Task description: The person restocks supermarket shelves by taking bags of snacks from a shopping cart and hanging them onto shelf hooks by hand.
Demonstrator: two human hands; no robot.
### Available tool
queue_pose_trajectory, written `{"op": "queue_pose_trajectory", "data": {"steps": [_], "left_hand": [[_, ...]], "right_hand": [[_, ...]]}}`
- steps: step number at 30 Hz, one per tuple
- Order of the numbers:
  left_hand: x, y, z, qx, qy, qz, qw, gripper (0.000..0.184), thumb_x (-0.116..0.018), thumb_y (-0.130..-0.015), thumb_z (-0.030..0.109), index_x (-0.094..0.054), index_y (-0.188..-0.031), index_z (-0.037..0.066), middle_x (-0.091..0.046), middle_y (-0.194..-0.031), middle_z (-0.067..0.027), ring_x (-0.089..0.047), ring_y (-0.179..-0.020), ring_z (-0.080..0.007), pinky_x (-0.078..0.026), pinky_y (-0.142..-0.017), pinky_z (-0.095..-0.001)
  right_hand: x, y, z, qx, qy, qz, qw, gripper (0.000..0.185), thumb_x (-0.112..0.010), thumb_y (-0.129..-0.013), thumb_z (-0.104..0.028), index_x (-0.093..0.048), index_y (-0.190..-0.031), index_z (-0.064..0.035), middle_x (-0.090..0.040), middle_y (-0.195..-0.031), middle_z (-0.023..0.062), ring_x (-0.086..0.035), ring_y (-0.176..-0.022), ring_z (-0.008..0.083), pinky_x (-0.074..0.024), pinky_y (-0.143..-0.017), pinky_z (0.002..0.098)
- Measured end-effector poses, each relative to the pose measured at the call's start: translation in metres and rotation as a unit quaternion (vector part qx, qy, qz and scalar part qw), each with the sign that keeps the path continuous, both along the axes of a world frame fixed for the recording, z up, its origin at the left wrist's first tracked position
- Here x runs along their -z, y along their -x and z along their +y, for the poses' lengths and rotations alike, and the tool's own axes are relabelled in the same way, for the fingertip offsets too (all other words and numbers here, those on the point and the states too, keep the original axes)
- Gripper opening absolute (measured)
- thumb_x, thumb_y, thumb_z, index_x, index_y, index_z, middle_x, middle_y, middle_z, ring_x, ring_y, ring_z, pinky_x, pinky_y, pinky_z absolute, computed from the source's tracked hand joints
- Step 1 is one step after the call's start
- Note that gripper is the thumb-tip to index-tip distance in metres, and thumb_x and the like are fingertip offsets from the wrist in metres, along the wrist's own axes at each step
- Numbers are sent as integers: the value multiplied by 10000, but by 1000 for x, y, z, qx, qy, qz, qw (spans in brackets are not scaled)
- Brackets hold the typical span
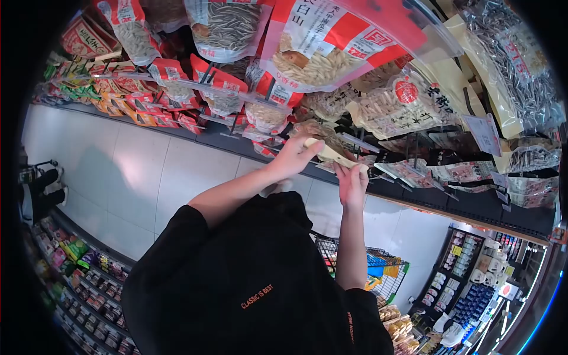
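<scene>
Both hands hold one clear bag with a cream-coloured top edge (335, 155), in front of the hanging rack. My left hand (294, 157) is closed on the left end of that edge, thumb on top. At its right end my right hand (352, 180) pinches the edge between thumb and fingers. Brownish contents show through the bag's clear part, but I cannot make out what they are. Just above hang a red and white bag of pale seeds (313, 53) and a clear bag with a red round label (402, 100).
Hooks with price tags (484, 133) jut from the rack. A wire shopping cart (390, 278) with packages stands behind the right arm. Shelves of small packs (89, 290) line the lower left. At the far left are a person's legs and shoes (53, 186).
</scene>
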State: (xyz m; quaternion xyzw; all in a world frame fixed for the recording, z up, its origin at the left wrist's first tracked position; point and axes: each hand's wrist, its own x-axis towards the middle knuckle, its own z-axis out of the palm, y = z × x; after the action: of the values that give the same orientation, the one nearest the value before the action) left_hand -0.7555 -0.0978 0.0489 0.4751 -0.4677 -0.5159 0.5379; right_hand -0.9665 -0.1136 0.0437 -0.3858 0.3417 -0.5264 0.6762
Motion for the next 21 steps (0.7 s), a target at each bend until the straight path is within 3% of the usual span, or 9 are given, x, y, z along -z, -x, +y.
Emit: {"op": "queue_pose_trajectory", "data": {"steps": [4, 5, 8, 11, 14, 21], "left_hand": [[10, 3, -22, 5, -28, -22, 999, 289, -566, -959, 232, -605, -1063, -36, -585, -1029, -87, -583, -885, -123, -466, -788, -265], [14, 7, -27, -29, 31, -34, 999, 287, -574, -955, 242, -613, -1052, -25, -609, -955, -70, -589, -828, -102, -473, -734, -252], [13, 8, -37, -27, -1, -58, 998, 300, -565, -961, 268, -621, -1033, -18, -618, -854, -38, -593, -751, -78, -486, -667, -236], [27, 11, -53, -33, 16, 7, 999, 290, -586, -934, 261, -655, -940, -20, -620, -826, -108, -572, -784, -169, -457, -683, -319], [23, 10, -60, -21, 7, 34, 999, 283, -586, -937, 257, -658, -948, -16, -608, -819, -90, -554, -752, -149, -451, -672, -303], [10, 5, -58, -17, 98, -2, 995, 343, -573, -951, 325, -662, -947, -6, -577, -728, -10, -506, -661, -65, -424, -594, -251]], "right_hand": [[5, -1, -20, 9, -16, -4, 1000, 306, -492, -987, -254, -541, -1168, -13, -580, -1217, 133, -575, -1128, 269, -451, -999, 479], [6, -1, -25, 15, -19, -8, 1000, 282, -502, -984, -248, -551, -1145, -21, -616, -1151, 113, -598, -1089, 255, -465, -983, 472], [5, 5, -40, 17, -30, -6, 999, 239, -510, -982, -209, -552, -1120, -18, -605, -1158, 115, -597, -1090, 266, -458, -993, 479], [5, 9, -54, 7, -33, -1, 999, 190, -514, -978, -156, -547, -1102, -17, -596, -1158, 117, -600, -1084, 273, -466, -989, 477], [10, 16, -67, 5, -38, 24, 999, 184, -490, -988, -178, -551, -1038, -11, -567, -1193, 179, -569, -1127, 339, -451, -1004, 506], [-20, 10, -61, 25, -36, 61, 997, 187, -512, -980, -195, -553, -1021, -17, -624, -1072, 152, -623, -1042, 309, -511, -936, 479]]}}
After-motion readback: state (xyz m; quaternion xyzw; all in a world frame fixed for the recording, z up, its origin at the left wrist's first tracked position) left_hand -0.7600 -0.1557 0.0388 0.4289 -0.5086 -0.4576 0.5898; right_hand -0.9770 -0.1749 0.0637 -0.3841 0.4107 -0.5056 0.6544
